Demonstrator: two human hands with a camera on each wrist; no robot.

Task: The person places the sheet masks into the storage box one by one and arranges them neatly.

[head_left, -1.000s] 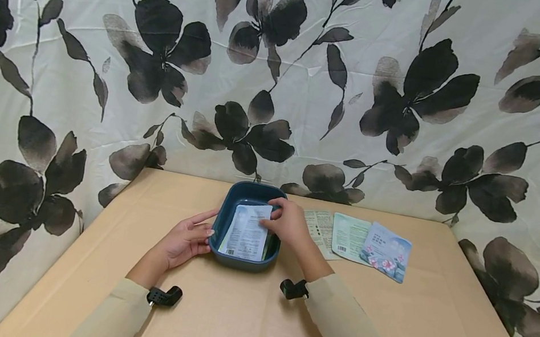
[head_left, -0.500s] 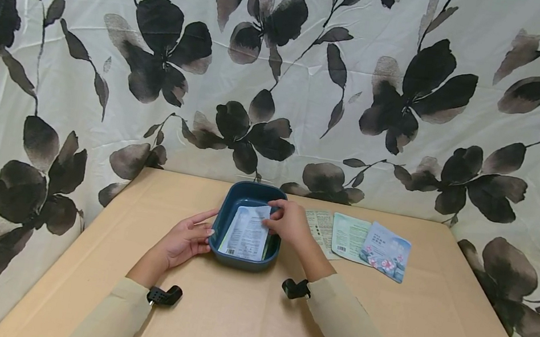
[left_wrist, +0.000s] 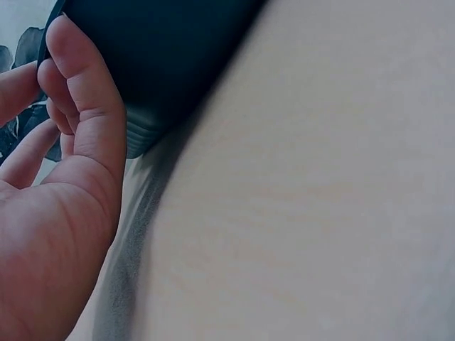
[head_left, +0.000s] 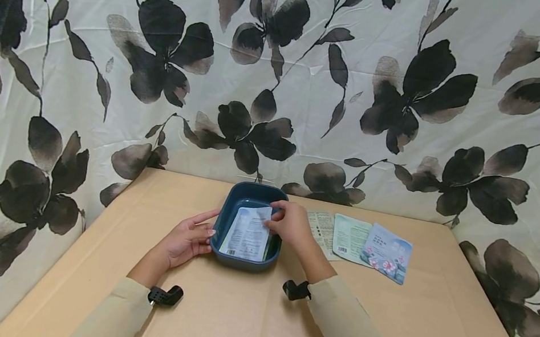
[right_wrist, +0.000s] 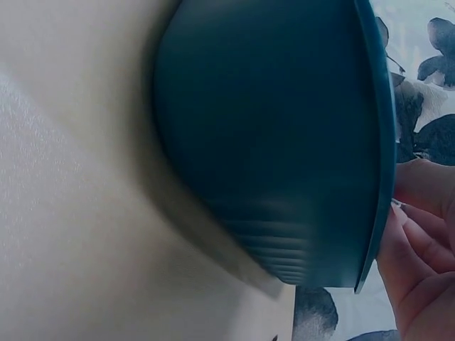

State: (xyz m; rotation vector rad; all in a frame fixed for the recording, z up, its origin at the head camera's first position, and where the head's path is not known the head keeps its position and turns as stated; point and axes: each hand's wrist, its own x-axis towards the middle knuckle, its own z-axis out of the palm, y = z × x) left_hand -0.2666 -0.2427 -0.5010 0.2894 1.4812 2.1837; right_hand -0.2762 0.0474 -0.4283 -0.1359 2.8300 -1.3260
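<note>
A dark blue plastic basin [head_left: 245, 265] stands on the table, holding a white-and-blue printed sachet [head_left: 243, 237] that looks like a face mask packet. A sliver of green under its right edge suggests another sachet below. My left hand [head_left: 187, 241] rests its fingertips against the basin's left rim, thumb and fingers loosely extended. Over the right rim, my right hand [head_left: 291, 226] has its thumb on the sachet's upper right edge and seems to pinch it; the other fingers are partly hidden. From the wrist views, both hands' fingertips are at the rim of the basin [left_wrist: 163, 64].
Right of the basin, three sachets overlap in a row: a beige one [head_left: 322, 227], a pale green one [head_left: 350, 237] and a blue one with pink flowers [head_left: 386, 253]. A floral cloth [head_left: 281, 89] hangs behind the tan table [head_left: 227, 324].
My right thumb has slid slightly to the right along the sachet. The left hand, the basin and the sachets on the table stay where they were; the head view has shifted a little.
</note>
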